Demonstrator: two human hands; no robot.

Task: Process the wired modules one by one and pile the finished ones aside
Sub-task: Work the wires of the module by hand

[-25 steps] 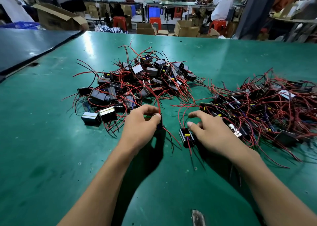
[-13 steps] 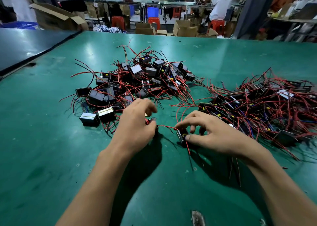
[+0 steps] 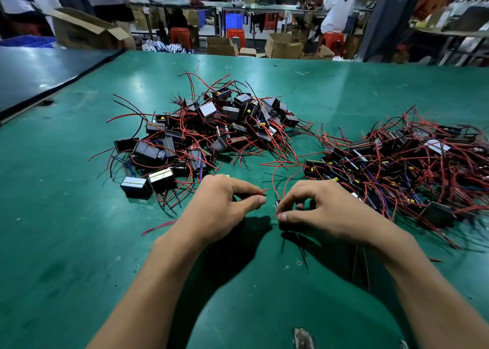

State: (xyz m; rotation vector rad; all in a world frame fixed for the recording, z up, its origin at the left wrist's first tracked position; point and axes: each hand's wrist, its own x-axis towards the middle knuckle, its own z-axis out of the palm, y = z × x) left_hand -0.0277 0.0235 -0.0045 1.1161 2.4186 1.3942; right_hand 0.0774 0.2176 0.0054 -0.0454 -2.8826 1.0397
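Seen from the head camera, the right hand [image 3: 325, 211] pinches a small module [image 3: 277, 206] between thumb and forefinger, low over the green desk [image 3: 79, 242]. Most of the module is hidden under the fingers. Just left of the module, the left hand [image 3: 222, 208] pinches the tip of a red wire [image 3: 263, 191] between thumb and forefinger, with its other fingers curled under. I cannot tell whether that wire runs to this module. If it belongs to a neighbour, pulling on it would likely drag the wrong piece along or strain a joint. The grip on the module looks slight, only fingertips on a corner, so a sharp tug from the left could twist it free and drop it. To the right of the module, and near it, lies a tangled pile [image 3: 410, 168] whose red strands reach almost to the right hand. These could loop over a finger or catch the module's own leads as it is lifted away. Beyond the module and to its left sits a second pile [image 3: 211, 131], more boxy and less matted. Which pile is the finished one I cannot say, so a careless toss could mix the two. A loose red strand [image 3: 158, 226] lies on the desk left of the module, by the left wrist, where the forearm might sweep it off.
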